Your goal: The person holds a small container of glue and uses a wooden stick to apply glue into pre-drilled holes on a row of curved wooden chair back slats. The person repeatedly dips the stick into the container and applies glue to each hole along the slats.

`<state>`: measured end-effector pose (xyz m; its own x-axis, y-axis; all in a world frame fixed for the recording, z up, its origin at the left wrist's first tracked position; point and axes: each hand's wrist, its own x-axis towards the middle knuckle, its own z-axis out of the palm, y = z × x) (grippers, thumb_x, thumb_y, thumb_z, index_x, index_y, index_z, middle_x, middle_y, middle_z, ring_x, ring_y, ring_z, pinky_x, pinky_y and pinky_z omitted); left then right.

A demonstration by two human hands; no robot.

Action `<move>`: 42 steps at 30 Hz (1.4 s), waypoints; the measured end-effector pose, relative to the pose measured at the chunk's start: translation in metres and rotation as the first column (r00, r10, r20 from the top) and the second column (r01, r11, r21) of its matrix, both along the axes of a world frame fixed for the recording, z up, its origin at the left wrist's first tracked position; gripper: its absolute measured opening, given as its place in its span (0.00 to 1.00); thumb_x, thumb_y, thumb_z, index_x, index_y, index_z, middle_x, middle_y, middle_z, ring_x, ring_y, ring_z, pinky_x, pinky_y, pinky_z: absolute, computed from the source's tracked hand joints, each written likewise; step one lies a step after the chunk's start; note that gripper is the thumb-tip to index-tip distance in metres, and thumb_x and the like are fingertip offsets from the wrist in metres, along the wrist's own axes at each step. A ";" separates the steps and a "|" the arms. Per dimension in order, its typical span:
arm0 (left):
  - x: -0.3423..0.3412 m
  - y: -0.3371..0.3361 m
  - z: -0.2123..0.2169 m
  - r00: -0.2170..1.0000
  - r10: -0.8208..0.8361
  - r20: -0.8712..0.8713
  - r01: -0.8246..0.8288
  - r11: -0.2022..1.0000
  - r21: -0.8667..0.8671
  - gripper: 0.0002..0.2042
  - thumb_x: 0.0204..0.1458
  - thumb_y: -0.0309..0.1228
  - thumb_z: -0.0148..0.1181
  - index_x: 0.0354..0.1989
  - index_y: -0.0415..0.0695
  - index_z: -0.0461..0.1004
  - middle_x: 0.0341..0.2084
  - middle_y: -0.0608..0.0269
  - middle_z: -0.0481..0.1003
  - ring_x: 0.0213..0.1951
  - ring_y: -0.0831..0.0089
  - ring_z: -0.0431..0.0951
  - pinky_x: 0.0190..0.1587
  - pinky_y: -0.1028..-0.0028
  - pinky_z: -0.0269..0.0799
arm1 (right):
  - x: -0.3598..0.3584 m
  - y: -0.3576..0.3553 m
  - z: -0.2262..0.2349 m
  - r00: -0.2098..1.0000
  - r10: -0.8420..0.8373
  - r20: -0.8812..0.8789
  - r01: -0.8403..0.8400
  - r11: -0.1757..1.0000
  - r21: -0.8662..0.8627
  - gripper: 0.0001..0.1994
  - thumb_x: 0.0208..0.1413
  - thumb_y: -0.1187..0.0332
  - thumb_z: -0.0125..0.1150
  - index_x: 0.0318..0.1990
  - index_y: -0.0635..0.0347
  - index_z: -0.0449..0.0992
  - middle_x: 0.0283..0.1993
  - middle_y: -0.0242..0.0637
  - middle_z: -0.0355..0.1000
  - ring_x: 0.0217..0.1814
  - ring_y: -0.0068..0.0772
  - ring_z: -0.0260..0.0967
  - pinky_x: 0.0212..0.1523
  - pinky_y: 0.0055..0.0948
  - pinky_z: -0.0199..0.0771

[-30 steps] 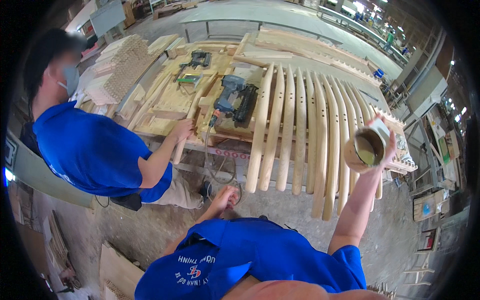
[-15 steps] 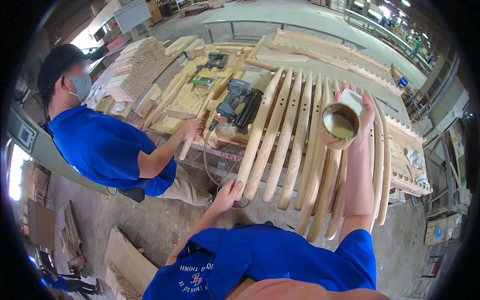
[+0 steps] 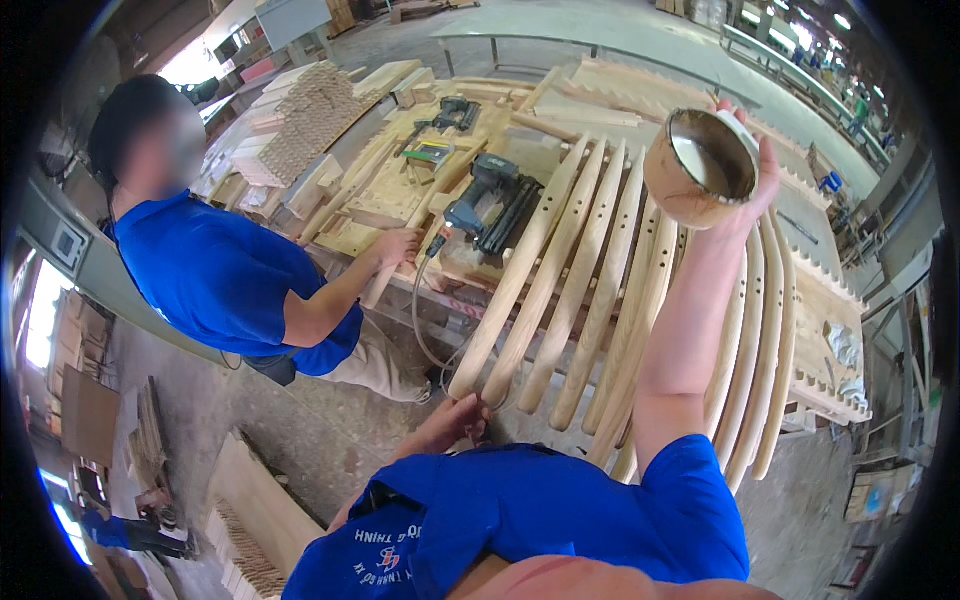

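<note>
My right hand (image 3: pixel 752 185) is raised above the bench, gripping a brown-stained cup (image 3: pixel 690 185) with pale, creamy residue inside. A white piece shows between its fingers and the cup; what it is I cannot tell. The cup is tilted, its mouth facing up and right. Below lies a row of long tapered wooden legs (image 3: pixel 515 285) with small dark holes, rounded ends jutting over the bench edge toward me. My left hand (image 3: pixel 452 424) has its fingers curled at the near end of the leftmost leg. My right forearm covers several legs in the middle of the row.
A nail gun (image 3: pixel 490 205) with a hose rests left of the legs, a second nail gun (image 3: pixel 455 115) farther back. At left a co-worker in a blue shirt (image 3: pixel 215 265) has a hand on a wooden bar (image 3: pixel 390 270). Stacked wood pieces (image 3: pixel 290 130) stand beyond, notched boards (image 3: pixel 825 290) at right.
The cup in my right hand has moved up and away, tilting. My left hand has slid down toward the leftmost leg's end. The whole view has shifted slightly.
</note>
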<state>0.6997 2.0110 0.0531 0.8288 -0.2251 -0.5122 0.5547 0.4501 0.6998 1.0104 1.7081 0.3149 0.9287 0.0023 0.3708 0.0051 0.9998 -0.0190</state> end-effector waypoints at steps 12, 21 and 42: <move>0.005 -0.012 -0.013 0.999 0.003 0.045 0.000 0.997 -0.074 0.14 0.54 0.41 0.56 0.41 0.44 0.70 0.27 0.68 0.70 0.29 0.80 0.68 0.32 0.79 0.62 | -0.007 0.031 -0.004 0.971 0.040 0.235 -0.009 0.991 -0.132 0.20 0.52 0.63 0.46 0.47 0.70 0.68 0.50 0.52 0.68 0.52 0.52 0.65 0.57 0.51 0.63; 0.008 0.004 -0.008 0.967 0.191 0.168 -0.203 0.977 0.057 0.21 0.54 0.49 0.55 0.46 0.45 0.64 0.28 0.68 0.70 0.25 0.82 0.66 0.27 0.79 0.60 | 0.034 -0.021 -0.007 0.809 0.274 0.520 -0.135 0.947 -0.290 0.24 0.55 0.63 0.45 0.57 0.67 0.62 0.60 0.49 0.62 0.65 0.45 0.55 0.67 0.47 0.48; 0.006 0.018 -0.017 0.867 -0.296 0.401 0.112 0.899 0.423 0.24 0.53 0.52 0.55 0.46 0.42 0.69 0.29 0.65 0.71 0.28 0.76 0.68 0.31 0.74 0.64 | 0.033 -0.016 -0.017 0.929 -0.297 -0.222 0.231 0.932 -0.281 0.25 0.57 0.69 0.45 0.61 0.69 0.58 0.64 0.46 0.58 0.67 0.41 0.53 0.69 0.41 0.43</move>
